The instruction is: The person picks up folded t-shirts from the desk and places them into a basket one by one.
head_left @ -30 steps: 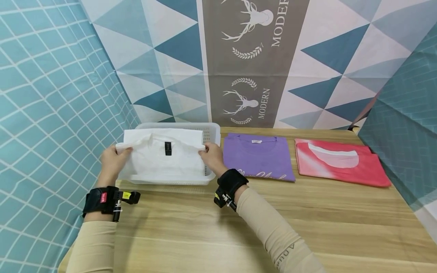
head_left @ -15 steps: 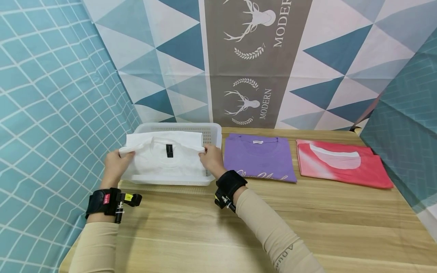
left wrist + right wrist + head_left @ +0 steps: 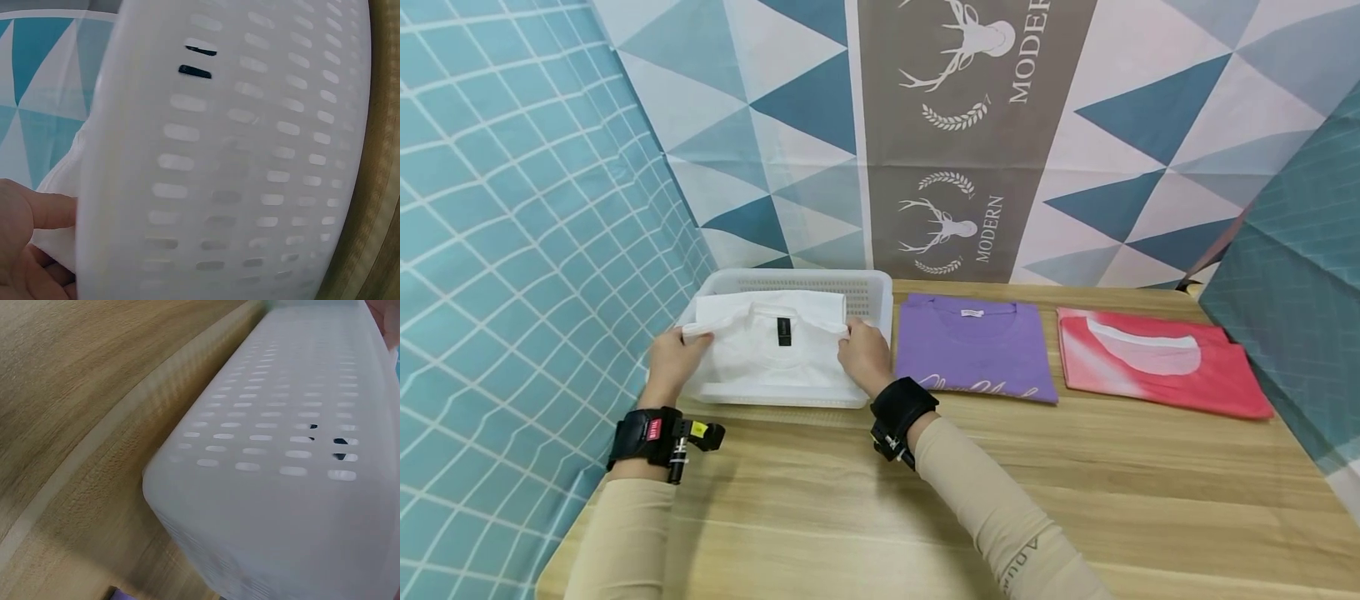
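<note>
Fabric first: your left hand (image 3: 672,360) pinches the left shoulder of the folded white shirt (image 3: 775,350), and your right hand (image 3: 865,354) pinches its right shoulder, each grip closed on the cloth; the shirt sits in the white perforated basket (image 3: 865,287) at the back left of the bench (image 3: 925,500), its black neck label facing up. Just right of the basket lies a folded purple shirt (image 3: 973,346); beyond that, a folded red shirt (image 3: 1157,367); both wrist views show mostly the basket's slotted wall.
</note>
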Demonstrator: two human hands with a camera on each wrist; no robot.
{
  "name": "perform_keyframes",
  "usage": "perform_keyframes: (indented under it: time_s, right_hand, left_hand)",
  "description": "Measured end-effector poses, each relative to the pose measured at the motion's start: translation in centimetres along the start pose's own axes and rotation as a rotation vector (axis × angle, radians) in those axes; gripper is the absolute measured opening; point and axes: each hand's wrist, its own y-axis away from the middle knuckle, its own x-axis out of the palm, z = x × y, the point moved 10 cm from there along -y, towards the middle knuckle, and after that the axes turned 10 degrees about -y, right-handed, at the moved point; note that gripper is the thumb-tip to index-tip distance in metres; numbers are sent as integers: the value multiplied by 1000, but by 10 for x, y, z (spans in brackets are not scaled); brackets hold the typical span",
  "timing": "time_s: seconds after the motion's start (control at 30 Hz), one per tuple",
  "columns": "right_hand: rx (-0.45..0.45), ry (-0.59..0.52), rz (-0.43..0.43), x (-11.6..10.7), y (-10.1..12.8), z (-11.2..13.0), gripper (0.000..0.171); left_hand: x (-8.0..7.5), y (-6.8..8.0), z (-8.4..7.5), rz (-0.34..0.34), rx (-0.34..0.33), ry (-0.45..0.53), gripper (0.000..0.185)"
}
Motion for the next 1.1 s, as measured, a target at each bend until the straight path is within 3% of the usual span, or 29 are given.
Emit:
perform_keyframes:
  time_s: [0.2,0.47,0.7,1.1]
  right_hand:
    - [13,68,12,8,-2,-2,10]
    - [15,181,39,19,-2,-2,26]
    - [45,249,54,22,-4,-4,32]
    - [36,324,116,30,-6,-5,20]
  left_hand:
    - [10,-3,-3,4,22,-7,42]
    - [22,-6,-3,49,-7,-11,46]
    - [28,-8,-1,49,-29,-13,43]
    - [29,-13,-1,1,-17,-64,37]
